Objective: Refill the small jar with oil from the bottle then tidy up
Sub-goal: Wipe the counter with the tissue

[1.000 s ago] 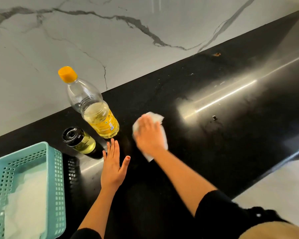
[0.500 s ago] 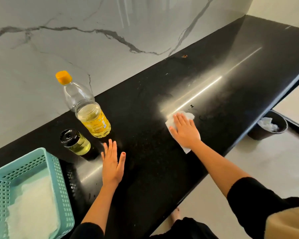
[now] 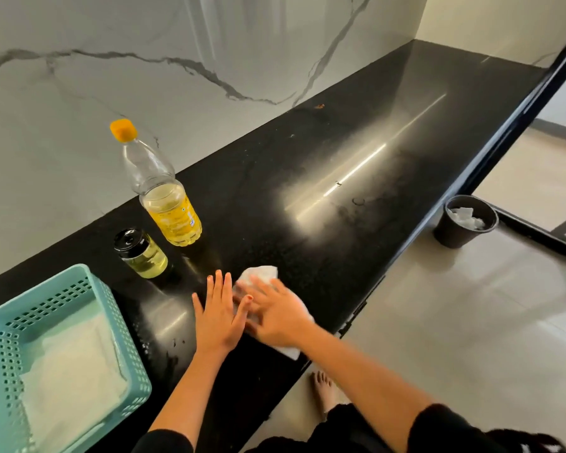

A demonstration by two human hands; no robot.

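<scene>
The right hand (image 3: pixel 276 317) lies flat, fingers spread, pressing a white paper towel (image 3: pixel 258 276) onto the black counter (image 3: pixel 356 152); it grips nothing, it only bears down on the sheet, and its blur suggests a wiping stroke. Just at its nine o'clock the left hand (image 3: pixel 218 317) rests open and flat on the counter, empty, its thumb touching or nearly touching the right hand's fingers.

From the hands, at about eleven o'clock, stands the small jar (image 3: pixel 141 253), black lid on, pale oil inside. Just beyond it, at about twelve o'clock, stands the oil bottle (image 3: pixel 164 197), orange cap on, roughly a third full. With both closed and upright, I judge the pouring done and the tidying in hand: this is the wipe-down of the counter.

At eight o'clock sits a teal basket (image 3: pixel 118 325) holding white paper. At three o'clock, down on the floor, stands a dark bin (image 3: pixel 455 233) with crumpled white paper in it.

The next move probably calls for gathering the towel into the right hand and carrying it to the bin, unless more of the counter needs wiping; faint marks show near the bright reflection farther along.

Count: two hands, one towel in use, one jar, one bottle, one basket, one bin.
</scene>
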